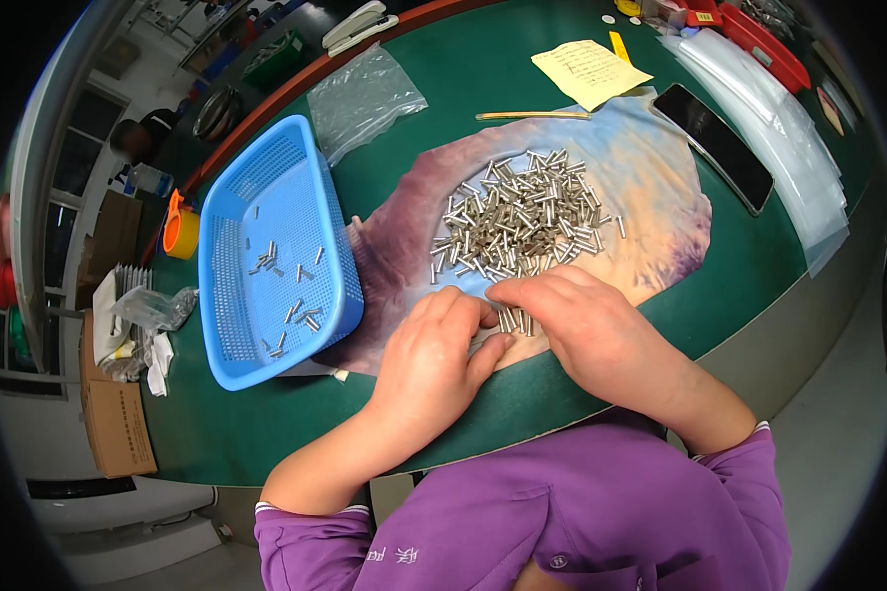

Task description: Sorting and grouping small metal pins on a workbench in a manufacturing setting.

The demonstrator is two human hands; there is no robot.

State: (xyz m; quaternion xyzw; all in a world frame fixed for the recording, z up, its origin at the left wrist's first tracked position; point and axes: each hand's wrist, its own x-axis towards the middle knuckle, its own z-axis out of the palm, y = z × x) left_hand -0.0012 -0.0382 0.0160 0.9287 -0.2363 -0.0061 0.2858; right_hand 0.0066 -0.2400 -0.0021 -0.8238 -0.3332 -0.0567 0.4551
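Both hands worked just below the pile of metal pins (pixel 522 217). The left hand (pixel 429 360) and right hand (pixel 586 330) lay curled, fingertips pinching a few pins (pixel 514 320). The pins looked small, stiff and slippery, best pinched mid-length.

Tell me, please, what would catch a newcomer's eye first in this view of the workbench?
Probably the heap of small shiny metal pins on the pastel mottled mat at the centre of the green table. Just below it, the left hand and right hand meet over a few pins. To the left lies a bright blue perforated plastic basket holding scattered pins.
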